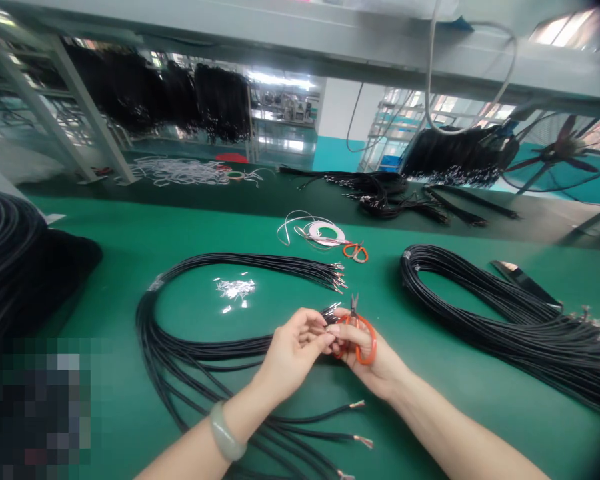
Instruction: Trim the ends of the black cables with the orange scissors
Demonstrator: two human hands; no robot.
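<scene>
My left hand (297,347), with a pale green bangle on the wrist, is closed in a pinch. Its fingertips meet those of my right hand (357,350), and whatever is between them is too small and hidden to make out. Orange-handled scissors (371,343) hang on the fingers of my right hand, blades pointing away from me. Just behind the fingertips show the metal tips of some black cables (220,348). These belong to a bundle curved in a U to the left, tied at its bend. Several loose cable ends with bare copper strands (363,441) lie below my hands.
Small white sleeve pieces (236,288) lie inside the cable loop. Behind are a white tape roll (327,233) and a second orange-handled pair of scissors (356,252). Another cable bundle (460,313) lies right; dark coils (10,267) stand left. A grey beam (300,47) crosses above.
</scene>
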